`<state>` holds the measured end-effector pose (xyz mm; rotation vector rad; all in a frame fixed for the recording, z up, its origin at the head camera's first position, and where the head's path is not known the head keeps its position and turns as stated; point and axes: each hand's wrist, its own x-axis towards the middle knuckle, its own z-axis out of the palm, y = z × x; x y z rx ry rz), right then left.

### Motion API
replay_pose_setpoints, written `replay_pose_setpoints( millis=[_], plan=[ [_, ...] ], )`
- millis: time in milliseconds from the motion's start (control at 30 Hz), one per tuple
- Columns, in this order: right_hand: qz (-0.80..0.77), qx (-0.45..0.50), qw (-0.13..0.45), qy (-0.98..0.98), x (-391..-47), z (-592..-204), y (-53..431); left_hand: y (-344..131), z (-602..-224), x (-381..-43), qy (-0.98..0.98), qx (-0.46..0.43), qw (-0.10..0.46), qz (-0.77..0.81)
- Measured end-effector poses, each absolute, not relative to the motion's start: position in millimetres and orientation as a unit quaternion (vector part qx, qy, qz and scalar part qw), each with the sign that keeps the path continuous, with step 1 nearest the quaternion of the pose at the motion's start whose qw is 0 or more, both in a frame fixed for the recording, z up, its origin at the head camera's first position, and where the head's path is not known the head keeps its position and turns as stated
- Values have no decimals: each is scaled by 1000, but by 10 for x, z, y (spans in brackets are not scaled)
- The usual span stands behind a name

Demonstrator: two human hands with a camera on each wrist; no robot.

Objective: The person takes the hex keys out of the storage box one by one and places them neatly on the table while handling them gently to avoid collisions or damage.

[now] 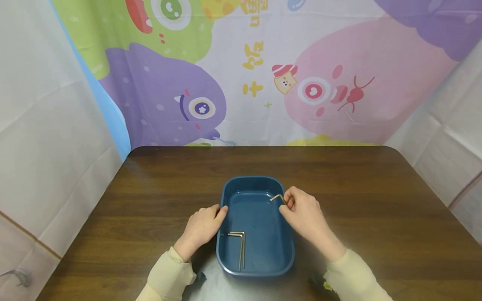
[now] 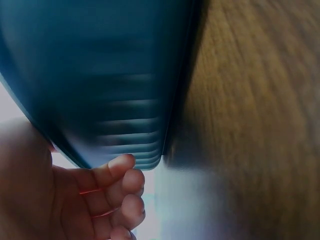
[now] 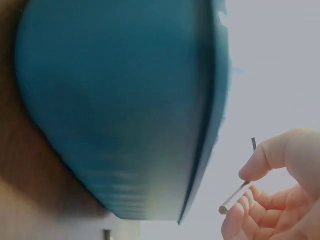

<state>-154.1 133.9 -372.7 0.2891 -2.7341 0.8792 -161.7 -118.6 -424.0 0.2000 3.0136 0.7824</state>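
Observation:
A dark blue plastic bin stands on the table. Two L-shaped hex keys lie side by side in its near left part. My left hand grips the bin's left rim, thumb over the edge; in the left wrist view its fingers curl at the outer wall. At the far right rim, my right hand pinches another hex key between thumb and fingers. Its short arm reaches over the bin's inside. In the right wrist view the hexagonal end of this hex key points past the fingertips.
The brown wooden table extends around the bin. Behind it hangs a cartoon-printed cloth, with pale curtains at the sides. A small metal end shows low in the right wrist view. Dark pieces sit by the sleeves.

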Motion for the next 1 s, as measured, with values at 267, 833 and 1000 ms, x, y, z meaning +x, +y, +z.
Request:
replay_pose_setpoints(
  millis=[267,833,1000],
  plan=[
    [296,93,140,-940,-1569,-3716,1489,-1189,-4240,-1610,965,64,11,253],
    [255,54,75,-963,-1667,-3614,1907,-1182,-4215,-1612,965,63,14,254],
    [251,48,44,-966,-1692,-3639,1970,-1184,-4222,-1613,966,63,14,252]
  ],
)
